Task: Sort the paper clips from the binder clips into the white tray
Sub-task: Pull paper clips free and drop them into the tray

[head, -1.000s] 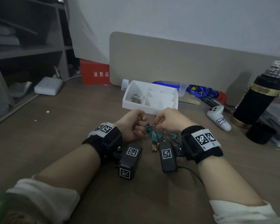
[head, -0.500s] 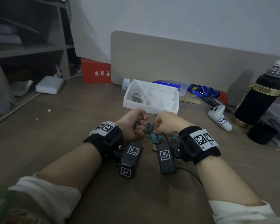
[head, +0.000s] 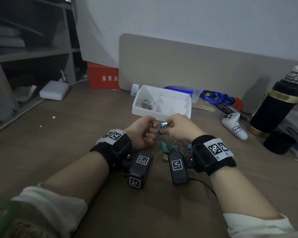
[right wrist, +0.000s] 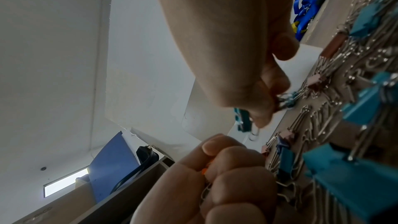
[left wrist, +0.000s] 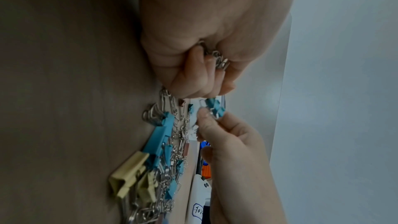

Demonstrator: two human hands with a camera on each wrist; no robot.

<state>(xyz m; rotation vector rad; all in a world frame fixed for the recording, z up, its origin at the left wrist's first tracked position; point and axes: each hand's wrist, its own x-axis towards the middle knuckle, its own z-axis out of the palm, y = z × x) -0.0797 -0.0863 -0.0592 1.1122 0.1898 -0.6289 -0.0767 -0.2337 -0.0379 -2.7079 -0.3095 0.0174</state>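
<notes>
left hand (head: pixel 141 133): fist curled round a bunch of paper clips (left wrist: pixel 219 59) | right hand (head: pixel 177 127): fingers pinch a blue binder clip (head: pixel 163 124), lifted just before the tray (head: pixel 162 115) | pile (head: pixel 174 146) of mixed clips on the surface between the wrists | tray's left compartment holds paper clips

Most of the paper clips (left wrist: pixel 219 59) bunched in the left hand (head: pixel 141 133) are hidden by its curled fingers. The clip pile (head: pixel 175 146) on the bench (head: pixel 58 152) is partly covered by the right hand (head: pixel 179 127). The white tray (head: pixel 160 115) is partly screened by both fists. The black flask (head: pixel 279 107) is cut off at the right edge.
</notes>
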